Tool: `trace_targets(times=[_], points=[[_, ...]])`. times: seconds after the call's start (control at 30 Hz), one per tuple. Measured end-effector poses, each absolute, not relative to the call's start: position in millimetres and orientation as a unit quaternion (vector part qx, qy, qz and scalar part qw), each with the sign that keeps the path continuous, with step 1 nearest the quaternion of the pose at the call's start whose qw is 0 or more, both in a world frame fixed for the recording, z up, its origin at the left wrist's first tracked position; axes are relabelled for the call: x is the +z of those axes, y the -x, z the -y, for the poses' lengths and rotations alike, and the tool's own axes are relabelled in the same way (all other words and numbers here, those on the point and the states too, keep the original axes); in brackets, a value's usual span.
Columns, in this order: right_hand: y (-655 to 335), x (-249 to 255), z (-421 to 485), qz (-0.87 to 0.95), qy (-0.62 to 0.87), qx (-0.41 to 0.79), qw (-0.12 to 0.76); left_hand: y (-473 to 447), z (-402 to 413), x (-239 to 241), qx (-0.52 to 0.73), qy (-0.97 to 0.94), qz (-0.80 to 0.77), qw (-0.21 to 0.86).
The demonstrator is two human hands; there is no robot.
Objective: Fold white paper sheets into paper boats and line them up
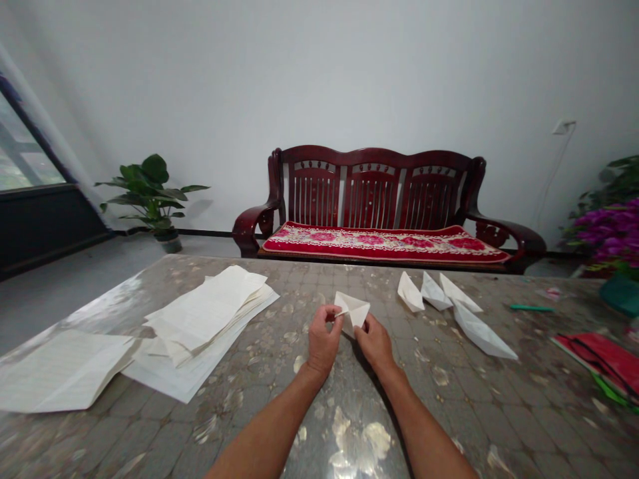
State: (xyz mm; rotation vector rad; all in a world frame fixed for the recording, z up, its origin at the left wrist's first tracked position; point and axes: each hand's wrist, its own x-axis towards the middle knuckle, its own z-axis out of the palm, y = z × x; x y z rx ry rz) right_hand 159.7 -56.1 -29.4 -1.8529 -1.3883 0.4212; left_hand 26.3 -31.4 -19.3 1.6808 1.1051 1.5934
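Note:
A small folded piece of white paper (353, 310) is held between my two hands above the middle of the table. My left hand (323, 336) pinches its left side between thumb and forefinger. On the lower right corner, my right hand (374, 338) is closed with the thumb on the paper. To the right lie several folded paper boats, among them a larger one (483, 331) in front and a smaller one (410, 293) at the left of the group. Loose white sheets (210, 309) form an uneven stack to the left.
The patterned table (259, 412) fills the foreground. More paper (60, 369) lies at its left edge. A green pen (532, 308) and a red pouch (604, 359) are on the right, near purple flowers (612, 229). Behind stands a wooden bench (374, 159); a potted plant (154, 193) is at back left.

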Motion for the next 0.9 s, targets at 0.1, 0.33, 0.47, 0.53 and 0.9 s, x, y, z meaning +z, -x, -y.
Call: trace_targets(times=[0.1, 0.33, 0.47, 0.53, 0.9], points=[[-159, -29, 57, 0.541, 0.727, 0.178, 0.383, -24, 32, -19, 0.580, -0.667, -0.419, 0.210], [-160, -31, 57, 0.542, 0.725, 0.185, 0.383, -21, 35, -17, 0.535, -0.723, -0.420, 0.120], [-161, -33, 57, 0.545, 0.722, 0.177, 0.387, -17, 36, -17, 0.513, -0.758, -0.380, 0.134], [-161, -33, 57, 0.544, 0.722, 0.177, 0.389, -14, 35, -19, 0.512, -0.766, -0.361, 0.144], [-165, -32, 59, 0.591, 0.701, 0.108, 0.384, 5, 24, -10, 0.434, -0.836, -0.330, 0.066]])
